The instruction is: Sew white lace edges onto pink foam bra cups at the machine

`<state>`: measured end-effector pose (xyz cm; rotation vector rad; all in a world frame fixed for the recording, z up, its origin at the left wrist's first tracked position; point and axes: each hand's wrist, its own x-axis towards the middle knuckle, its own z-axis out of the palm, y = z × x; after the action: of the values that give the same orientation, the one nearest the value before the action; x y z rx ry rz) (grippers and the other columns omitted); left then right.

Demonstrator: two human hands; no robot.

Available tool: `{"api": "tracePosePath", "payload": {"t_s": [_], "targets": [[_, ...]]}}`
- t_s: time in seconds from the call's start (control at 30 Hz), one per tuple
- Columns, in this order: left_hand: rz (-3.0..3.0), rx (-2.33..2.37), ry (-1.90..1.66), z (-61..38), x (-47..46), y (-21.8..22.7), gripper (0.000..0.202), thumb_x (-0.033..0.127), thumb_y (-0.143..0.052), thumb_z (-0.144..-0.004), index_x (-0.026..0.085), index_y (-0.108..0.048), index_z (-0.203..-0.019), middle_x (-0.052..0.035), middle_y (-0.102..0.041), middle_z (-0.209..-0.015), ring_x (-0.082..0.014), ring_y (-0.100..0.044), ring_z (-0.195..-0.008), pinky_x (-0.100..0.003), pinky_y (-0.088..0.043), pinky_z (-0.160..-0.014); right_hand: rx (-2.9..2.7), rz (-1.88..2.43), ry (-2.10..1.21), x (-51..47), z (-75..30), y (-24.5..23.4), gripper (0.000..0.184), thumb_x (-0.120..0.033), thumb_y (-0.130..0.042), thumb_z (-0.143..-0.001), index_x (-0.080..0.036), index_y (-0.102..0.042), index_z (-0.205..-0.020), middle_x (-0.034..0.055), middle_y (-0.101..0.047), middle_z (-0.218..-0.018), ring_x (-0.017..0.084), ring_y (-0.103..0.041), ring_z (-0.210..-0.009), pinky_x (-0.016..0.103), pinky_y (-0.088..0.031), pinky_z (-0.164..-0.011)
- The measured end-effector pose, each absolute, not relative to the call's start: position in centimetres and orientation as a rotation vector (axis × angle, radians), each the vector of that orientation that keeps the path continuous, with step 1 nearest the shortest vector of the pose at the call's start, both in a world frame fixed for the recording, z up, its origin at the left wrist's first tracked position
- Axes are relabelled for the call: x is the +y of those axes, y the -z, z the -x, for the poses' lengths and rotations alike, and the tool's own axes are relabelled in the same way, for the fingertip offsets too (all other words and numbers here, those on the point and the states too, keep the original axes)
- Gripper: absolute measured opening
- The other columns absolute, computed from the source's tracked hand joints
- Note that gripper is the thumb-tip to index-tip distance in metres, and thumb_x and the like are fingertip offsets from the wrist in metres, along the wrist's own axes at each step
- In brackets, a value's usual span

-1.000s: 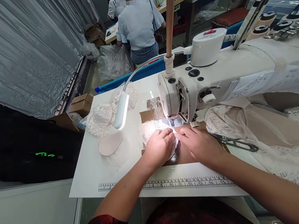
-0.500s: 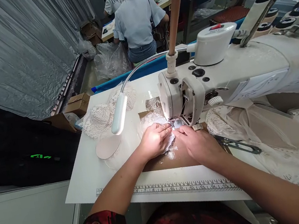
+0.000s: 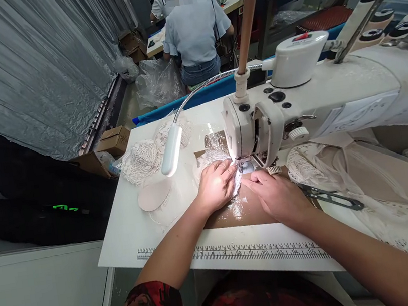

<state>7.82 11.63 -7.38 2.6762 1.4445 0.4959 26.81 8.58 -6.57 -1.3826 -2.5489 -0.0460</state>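
A white lace cup piece (image 3: 202,164) lies under the presser foot of a white sewing machine (image 3: 238,123), lit brightly at the needle. My left hand (image 3: 216,185) is pressed over the lace with its fingers gripping it, fingertips close beside the foot. To the right of the foot, my right hand (image 3: 276,192) rests low on the brown taped bed plate (image 3: 241,212). Its fingers are curled together, with the fingertips near the lace edge. Whether something thin is pinched in them is hidden.
Lace cups (image 3: 140,159) and a beige oval pad (image 3: 155,195) lie on the left. A lamp (image 3: 172,150) hangs above the table. Black thread snips (image 3: 334,198) and a heap of lace garments (image 3: 381,173) lie on the right. A ruler strip (image 3: 256,253) runs along the front; co-workers sit beyond.
The whole view has shifted slightly to the right. Both hands stay by the presser foot, and the lace edge under my left hand shows a little differently.
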Motion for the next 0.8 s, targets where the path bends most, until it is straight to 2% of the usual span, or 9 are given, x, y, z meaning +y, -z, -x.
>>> {"api": "tracePosePath", "payload": {"t_s": [0.13, 0.23, 0.33, 0.43, 0.5, 0.6, 0.7, 0.8], "targets": [[-2.607, 1.598, -0.438, -8.0, 11.3, 7.0, 0.042, 0.029, -0.040, -0.090, 0.019, -0.055, -0.128, -0.0110, -0.053, -0.134, -0.0316, -0.041, -0.126, -0.051, -0.038, -0.100, -2.550, 1.402, 0.026, 8.4, -26.8, 6.7, 0.044, -0.004, -0.043, -0.079, -0.022, -0.067, -0.111, 0.0036, -0.063, -0.086, 0.017, -0.052, -0.066, 0.030, -0.035, -0.057], [-2.531, 1.629, -0.412, -7.6, 11.0, 6.4, 0.042, 0.025, -0.043, -0.087, 0.020, -0.057, -0.126, -0.0078, -0.051, -0.138, -0.0336, -0.038, -0.130, -0.054, -0.033, -0.103, -2.496, 1.346, -0.079, 8.6, -27.2, 7.4, 0.043, -0.006, -0.041, -0.082, -0.021, -0.066, -0.113, 0.0037, -0.066, -0.093, 0.018, -0.059, -0.075, 0.030, -0.041, -0.062], [-2.454, 1.402, -0.372, -6.7, 9.9, 5.6, 0.040, 0.017, -0.050, -0.076, 0.022, -0.066, -0.113, -0.0040, -0.055, -0.134, -0.0321, -0.041, -0.130, -0.052, -0.031, -0.106, -2.366, 1.253, -0.225, 8.9, -27.9, 7.9, 0.038, -0.012, -0.040, -0.086, -0.019, -0.065, -0.114, 0.0051, -0.067, -0.107, 0.018, -0.063, -0.090, 0.028, -0.047, -0.070], [-2.369, 0.966, -0.375, -6.1, 8.0, 4.7, 0.031, 0.013, -0.053, -0.070, 0.022, -0.072, -0.094, -0.0027, -0.066, -0.120, -0.0278, -0.049, -0.125, -0.047, -0.032, -0.109, -2.286, 1.217, -0.313, 8.9, -28.3, 7.8, 0.035, -0.018, -0.040, -0.088, -0.018, -0.066, -0.111, 0.0056, -0.068, -0.112, 0.019, -0.063, -0.098, 0.028, -0.050, -0.075], [-2.312, 0.826, -0.503, -6.1, 6.7, 4.2, 0.031, 0.011, -0.051, -0.072, 0.020, -0.072, -0.093, -0.0046, -0.068, -0.114, -0.0235, -0.055, -0.120, -0.041, -0.036, -0.108, -2.263, 1.207, -0.341, 8.8, -28.3, 7.4, 0.034, -0.021, -0.038, -0.090, -0.019, -0.068, -0.107, 0.0050, -0.069, -0.107, 0.018, -0.064, -0.095, 0.028, -0.050, -0.076], [-2.254, 1.010, -0.762, -6.3, 5.6, 4.0, 0.032, 0.015, -0.047, -0.081, 0.017, -0.068, -0.106, -0.0087, -0.065, -0.118, -0.0193, -0.058, -0.114, -0.035, -0.045, -0.102, -2.256, 1.197, -0.356, 8.6, -28.1, 6.9, 0.033, -0.022, -0.038, -0.091, -0.019, -0.068, -0.101, 0.0044, -0.070, -0.101, 0.018, -0.064, -0.092, 0.029, -0.050, -0.076], [-2.332, 1.243, -0.737, -6.8, 5.9, 4.4, 0.030, 0.023, -0.050, -0.087, 0.014, -0.065, -0.111, -0.0118, -0.064, -0.119, -0.0225, -0.058, -0.113, -0.040, -0.046, -0.101, -2.268, 1.192, -0.347, 8.6, -28.1, 6.8, 0.031, -0.018, -0.039, -0.089, -0.019, -0.068, -0.102, 0.0040, -0.070, -0.103, 0.017, -0.063, -0.094, 0.028, -0.049, -0.078], [-2.521, 1.127, -0.570, -7.5, 6.7, 4.8, 0.027, 0.025, -0.051, -0.088, 0.013, -0.066, -0.106, -0.0120, -0.065, -0.117, -0.0243, -0.057, -0.113, -0.042, -0.046, -0.101, -2.329, 1.148, -0.261, 8.7, -28.2, 7.1, 0.034, -0.014, -0.040, -0.086, -0.017, -0.066, -0.109, 0.0061, -0.068, -0.109, 0.018, -0.061, -0.096, 0.029, -0.047, -0.081]]}}
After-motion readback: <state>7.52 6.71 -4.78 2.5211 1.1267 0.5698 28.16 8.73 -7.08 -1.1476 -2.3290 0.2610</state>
